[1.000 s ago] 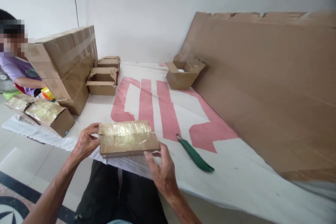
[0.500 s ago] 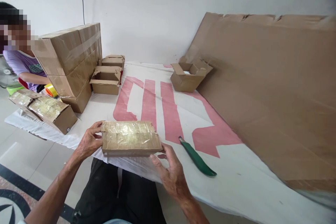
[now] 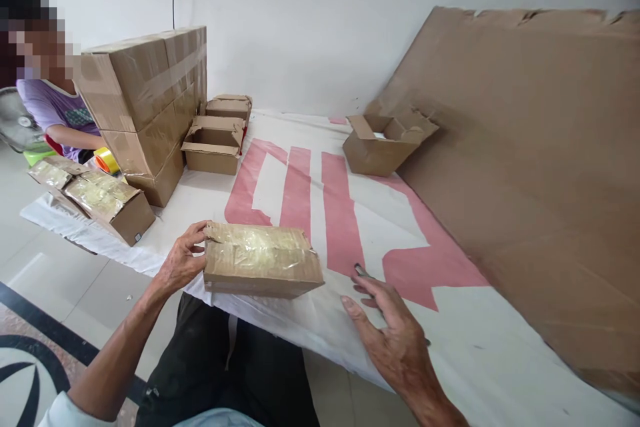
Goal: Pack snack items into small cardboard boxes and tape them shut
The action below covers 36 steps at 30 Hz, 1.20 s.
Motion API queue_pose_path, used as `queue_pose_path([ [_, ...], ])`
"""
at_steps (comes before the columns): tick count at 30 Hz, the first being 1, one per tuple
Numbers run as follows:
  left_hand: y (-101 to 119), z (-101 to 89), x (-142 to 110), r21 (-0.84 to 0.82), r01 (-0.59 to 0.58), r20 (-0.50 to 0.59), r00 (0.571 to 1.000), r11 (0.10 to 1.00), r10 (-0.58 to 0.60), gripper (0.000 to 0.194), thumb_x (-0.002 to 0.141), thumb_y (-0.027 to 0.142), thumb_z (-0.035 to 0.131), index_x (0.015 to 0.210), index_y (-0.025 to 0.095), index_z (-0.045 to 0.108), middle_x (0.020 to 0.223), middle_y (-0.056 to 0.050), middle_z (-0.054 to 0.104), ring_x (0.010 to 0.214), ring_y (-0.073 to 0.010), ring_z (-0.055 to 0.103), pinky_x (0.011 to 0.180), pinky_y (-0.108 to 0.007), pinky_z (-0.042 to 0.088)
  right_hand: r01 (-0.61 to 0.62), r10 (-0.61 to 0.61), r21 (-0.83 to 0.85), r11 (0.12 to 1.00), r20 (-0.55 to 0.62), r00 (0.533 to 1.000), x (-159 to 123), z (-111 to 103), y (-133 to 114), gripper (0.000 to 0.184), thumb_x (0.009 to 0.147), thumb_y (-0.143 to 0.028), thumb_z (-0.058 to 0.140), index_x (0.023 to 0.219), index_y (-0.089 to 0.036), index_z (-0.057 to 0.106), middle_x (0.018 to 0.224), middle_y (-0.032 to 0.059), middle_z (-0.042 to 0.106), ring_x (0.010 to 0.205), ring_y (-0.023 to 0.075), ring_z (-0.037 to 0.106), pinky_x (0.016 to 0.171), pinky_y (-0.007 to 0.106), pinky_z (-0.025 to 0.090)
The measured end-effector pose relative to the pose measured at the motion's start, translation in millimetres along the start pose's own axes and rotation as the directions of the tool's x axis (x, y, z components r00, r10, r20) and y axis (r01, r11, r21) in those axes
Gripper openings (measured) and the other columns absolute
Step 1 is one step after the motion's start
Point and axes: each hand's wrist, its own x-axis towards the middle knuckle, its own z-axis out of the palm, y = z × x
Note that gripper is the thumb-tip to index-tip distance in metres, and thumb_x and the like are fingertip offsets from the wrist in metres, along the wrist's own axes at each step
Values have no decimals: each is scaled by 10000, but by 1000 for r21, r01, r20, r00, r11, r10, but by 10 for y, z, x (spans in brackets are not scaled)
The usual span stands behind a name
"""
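A small cardboard box [image 3: 263, 260] with clear tape across its top rests at the table's near edge. My left hand [image 3: 183, 260] grips its left end, fingers curled against the side. Off to the right of the box, my right hand [image 3: 395, 330] is open with its fingers apart. It reaches over a green-handled tool [image 3: 358, 269] with a narrow metal tip. Most of that tool is hidden under the hand, leaving the tip and a bit of the far end visible.
Taped boxes [image 3: 145, 80] are stacked at the left, with two more taped cartons [image 3: 107, 197] in front. Open boxes [image 3: 213, 159] stand beside the stack; another open box [image 3: 375, 153] sits near a large cardboard sheet [image 3: 525, 180]. At far left is a person [image 3: 65, 113] near a tape roll [image 3: 106, 160].
My right hand has left the right end of the box and moved right, over the green-handled tool. My left hand stays on the box. The view has shifted slightly.
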Motion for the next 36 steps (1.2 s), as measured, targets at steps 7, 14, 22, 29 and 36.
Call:
queue_pose_path([
  [7,-35,8,24,-8,-11,3,1000,1000,11,374,798,198,767,1144,316,850,1518,-80,646,1364,-305,631,957,-347,573,-108,132,-454,884,20,991,255,-234,699,603,858,-753,493,1098,-239,696,1107,206,730,1055,436,677,768,537,562],
  [14,-60,55,-66,-28,-19,-22,1000,999,19,371,799,221,779,1153,315,837,1534,-84,612,1394,-315,607,1017,-363,547,-185,279,-443,877,156,948,173,-161,1018,387,807,-635,465,846,-280,614,976,166,740,988,396,730,775,502,569],
  [22,-36,41,-93,-5,-28,-10,1000,1000,28,397,771,195,761,1144,312,830,1542,-77,610,1412,-317,593,1020,-369,542,-365,364,0,931,-38,930,525,-356,311,385,845,-596,523,866,-234,653,628,44,608,598,252,583,575,376,482],
  [29,-5,51,-123,-4,-29,-7,1000,1000,29,405,776,174,724,1155,288,808,1549,-83,591,1421,-298,582,1036,-359,531,92,-238,328,940,440,866,805,-418,-1169,341,986,-500,630,1055,-210,796,873,49,773,724,191,656,642,297,519],
  [36,-7,51,-156,44,-72,13,997,996,72,406,802,177,690,1176,290,801,1531,-77,594,1413,-286,581,1024,-350,531,260,-426,350,900,576,698,1028,-164,-1686,267,1021,-363,607,1030,-207,823,827,24,764,725,165,651,663,289,486],
])
